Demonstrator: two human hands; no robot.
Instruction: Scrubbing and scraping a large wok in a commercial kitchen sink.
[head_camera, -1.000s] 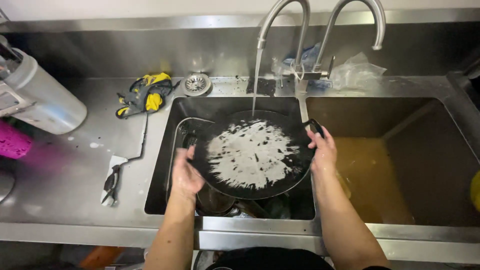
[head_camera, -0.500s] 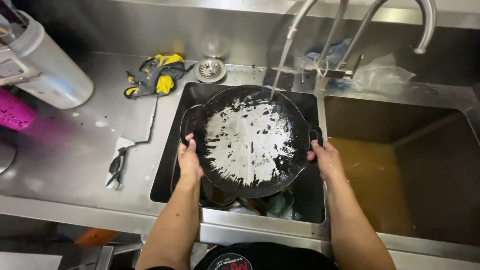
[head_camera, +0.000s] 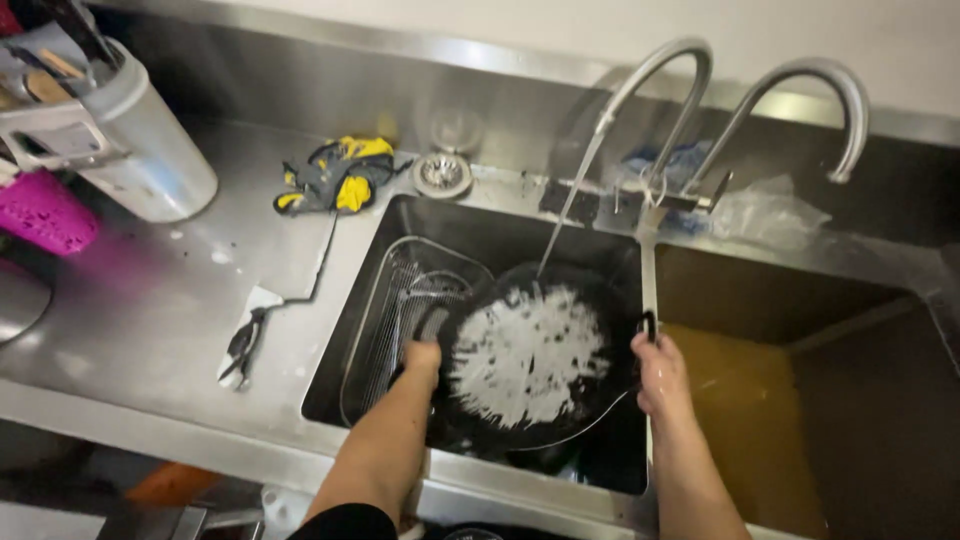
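A round black pan (head_camera: 535, 365) with small side handles, its inner face streaked with white foam, is held tilted in the left basin of a steel sink (head_camera: 470, 225), gripped at its left rim by the left hand (head_camera: 420, 360) and at its right handle by the right hand (head_camera: 660, 375).

Both hands (head_camera: 420, 362) gripping black pan (head_camera: 530, 360) under running tap (head_camera: 650, 90)
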